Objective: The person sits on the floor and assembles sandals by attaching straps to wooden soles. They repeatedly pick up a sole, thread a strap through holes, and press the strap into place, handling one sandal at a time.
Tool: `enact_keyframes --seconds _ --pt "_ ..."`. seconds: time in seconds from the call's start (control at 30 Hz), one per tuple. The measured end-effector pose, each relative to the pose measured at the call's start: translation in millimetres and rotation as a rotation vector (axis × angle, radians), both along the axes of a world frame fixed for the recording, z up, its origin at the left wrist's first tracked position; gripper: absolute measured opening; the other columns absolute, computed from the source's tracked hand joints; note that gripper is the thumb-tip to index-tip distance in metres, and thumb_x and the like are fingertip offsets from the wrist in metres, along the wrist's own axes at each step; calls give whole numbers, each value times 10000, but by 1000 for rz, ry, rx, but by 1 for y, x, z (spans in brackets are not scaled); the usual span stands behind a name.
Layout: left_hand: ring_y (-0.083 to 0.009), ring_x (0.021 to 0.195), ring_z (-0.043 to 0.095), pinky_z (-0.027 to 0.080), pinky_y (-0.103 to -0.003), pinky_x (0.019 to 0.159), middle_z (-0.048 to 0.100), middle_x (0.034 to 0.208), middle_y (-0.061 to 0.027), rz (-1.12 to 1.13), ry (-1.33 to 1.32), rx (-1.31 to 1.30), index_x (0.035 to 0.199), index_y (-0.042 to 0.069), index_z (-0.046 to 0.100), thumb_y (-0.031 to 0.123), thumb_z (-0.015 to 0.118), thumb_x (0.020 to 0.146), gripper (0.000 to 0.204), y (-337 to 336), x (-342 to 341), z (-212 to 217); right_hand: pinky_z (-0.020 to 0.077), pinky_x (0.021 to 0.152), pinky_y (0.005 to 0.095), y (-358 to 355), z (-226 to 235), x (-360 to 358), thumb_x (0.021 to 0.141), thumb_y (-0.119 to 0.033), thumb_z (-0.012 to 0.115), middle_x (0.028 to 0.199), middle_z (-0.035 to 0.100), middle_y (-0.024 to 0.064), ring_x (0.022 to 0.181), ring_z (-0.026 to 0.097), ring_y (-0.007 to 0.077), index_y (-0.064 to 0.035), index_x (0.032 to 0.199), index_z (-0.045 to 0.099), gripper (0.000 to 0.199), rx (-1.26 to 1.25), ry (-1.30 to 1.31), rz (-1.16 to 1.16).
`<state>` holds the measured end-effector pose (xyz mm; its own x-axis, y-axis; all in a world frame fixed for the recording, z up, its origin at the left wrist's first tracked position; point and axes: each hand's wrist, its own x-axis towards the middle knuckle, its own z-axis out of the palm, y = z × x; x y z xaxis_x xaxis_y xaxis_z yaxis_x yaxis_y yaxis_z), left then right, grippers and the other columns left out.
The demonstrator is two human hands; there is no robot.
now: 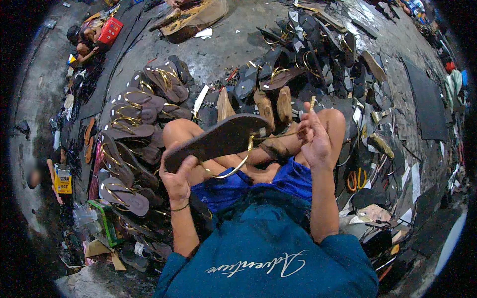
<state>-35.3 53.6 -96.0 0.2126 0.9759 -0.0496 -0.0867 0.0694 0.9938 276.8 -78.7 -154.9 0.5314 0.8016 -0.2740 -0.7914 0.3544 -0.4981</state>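
Left hand (176,183): fingers closed on left end of dark sandal (216,140). Long axis rises rightward toward right hand (318,143), whose part-curled fingers pinch a gold strip (312,103).

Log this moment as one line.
left hand: grips dark sandal; right hand: beside sandal, grip unclear; gold strap: loops from sandal; other sandals: piled nearby

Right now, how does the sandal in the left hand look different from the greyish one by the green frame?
The held sandal looks dark; the greyish sandal is paler. The held sandal is raised in the left hand; the greyish sandal lies among other sandals. Both have gold straps.
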Motion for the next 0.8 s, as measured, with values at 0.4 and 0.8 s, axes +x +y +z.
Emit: enact_keyframes --seconds 0.4,0.8 --pt "-190 1157 563 425 -328 1012 589 1279 -90 -612 261 -75 1263 20 545 54 724 817 481 -31 47 -7 534 626 373 -2 41 -93 823 -159 699 855 619 72 721 653 273 -156 986 704 164 -461 -1610 212" --pt "-200 1178 556 415 -340 1031 610 1248 -121 -724 312 75 1230 -4 566 47 685 822 428 -30 47 -10 527 617 362 -6 52 -100 770 -92 716 875 627 81 738 652 267 -81 911 672 149 -405 -1661 149"
